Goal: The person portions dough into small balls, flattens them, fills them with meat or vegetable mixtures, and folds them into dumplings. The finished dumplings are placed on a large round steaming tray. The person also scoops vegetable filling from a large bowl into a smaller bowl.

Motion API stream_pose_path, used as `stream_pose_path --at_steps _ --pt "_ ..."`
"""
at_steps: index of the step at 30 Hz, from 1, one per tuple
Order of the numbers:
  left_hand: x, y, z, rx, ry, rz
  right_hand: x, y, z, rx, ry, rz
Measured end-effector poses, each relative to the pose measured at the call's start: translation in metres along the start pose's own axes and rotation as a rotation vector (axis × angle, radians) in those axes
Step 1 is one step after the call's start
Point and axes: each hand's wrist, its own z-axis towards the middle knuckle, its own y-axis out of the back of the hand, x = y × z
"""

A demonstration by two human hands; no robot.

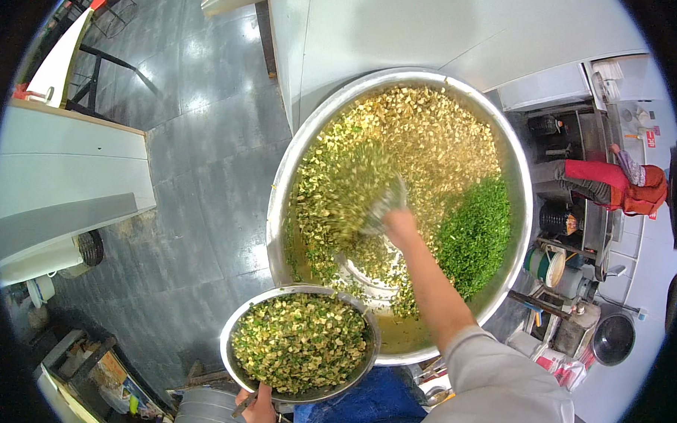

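A very large round metal basin [509, 149] holds pale diced food [408, 125], a mixed green and pale portion [326, 184] at the left, and a heap of finely chopped green leaves [476, 237] at the right. My right hand [399, 226] is inside the basin, gripping a blurred, clear or metal bowl-like scoop [385, 201] among the flying mix. At the lower left, my left hand [259, 410] grips the rim or handle of a smaller metal bowl [229, 349], heaped with green and pale diced mix [301, 341]. This bowl overlaps the basin's near rim.
A pale wall panel [393, 25] stands beyond the basin. Grey floor [203, 177] extends to the left. A person [611, 185] in red stands at the far right near metal counters. Buckets [544, 264], a black basin [613, 339] and a grey metal drum [208, 414] are nearby.
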Motion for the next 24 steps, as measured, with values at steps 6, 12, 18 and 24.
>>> stream_pose_path --at_steps 6,12,18,24 --pt "0.011 0.015 -0.001 -0.036 0.133 0.525 -0.008 -0.042 0.056 0.201 -0.143 0.175" --pt "-0.013 -0.007 -0.016 -0.080 -0.142 0.378 -0.018 -0.048 0.047 0.103 -0.245 0.172" --pt "-0.013 -0.023 -0.017 -0.064 -0.054 -0.032 0.026 0.001 -0.033 0.223 -0.046 0.165" --pt "-0.004 -0.031 -0.021 -0.004 -0.039 -0.187 0.111 0.027 -0.243 0.107 0.159 0.212"
